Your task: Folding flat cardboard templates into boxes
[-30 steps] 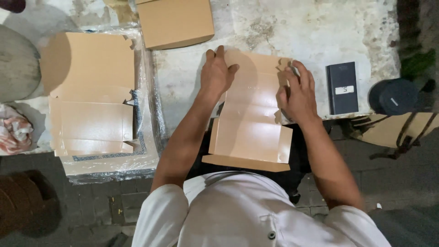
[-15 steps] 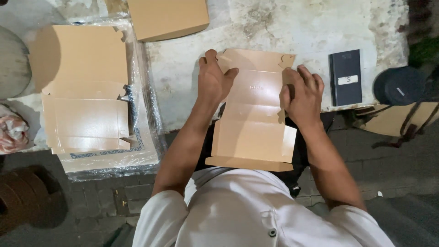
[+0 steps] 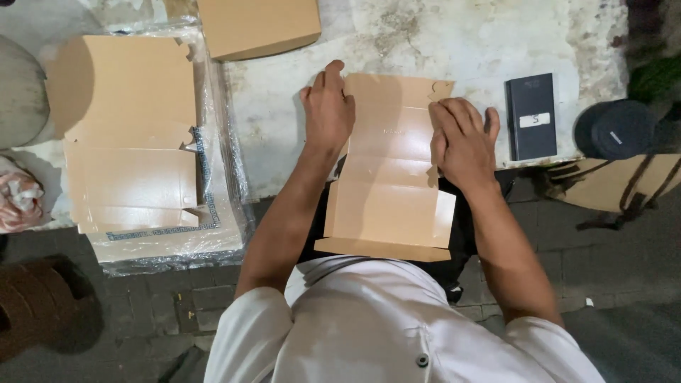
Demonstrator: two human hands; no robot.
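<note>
Person in a white shirt is standing at the desk (image 3: 454, 35), pale and stained. Both hands are pressing flat on an unfolded tan cardboard box blank (image 3: 386, 184) that is lying half on the desk edge, its lower part hanging off toward the body. Left hand (image 3: 328, 110) is lying open, palm down, on the blank's upper left edge, gripping nothing. Right hand (image 3: 461, 142) is lying open, fingers spread, on the upper right part, gripping nothing. A stack of flat blanks (image 3: 131, 135) is sitting on plastic wrap well to the left. A folded tan box (image 3: 259, 27) is sitting at the top. A dark flat case (image 3: 532, 117) is lying just right of the right hand, with a round black object (image 3: 613, 129) beside it.
</note>
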